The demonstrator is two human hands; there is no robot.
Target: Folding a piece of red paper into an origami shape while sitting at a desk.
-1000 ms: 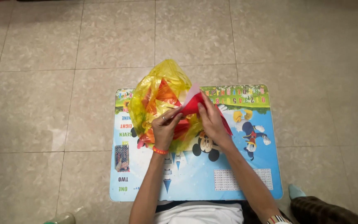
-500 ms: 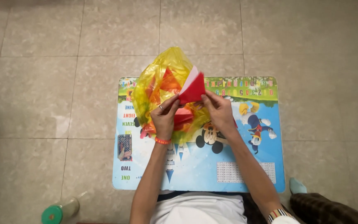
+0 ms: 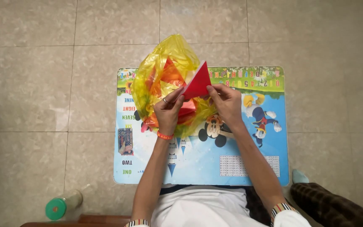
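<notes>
A tiled floor [image 3: 43,84] surrounds a small cartoon-printed table [image 3: 240,155]. Above it, the left hand [image 3: 168,112] and right hand [image 3: 225,103] pinch a red paper triangle [image 3: 198,84] between them, over a yellow bag [image 3: 164,63]. A green-capped bottle [image 3: 61,204] lies well left of the left elbow.
</notes>
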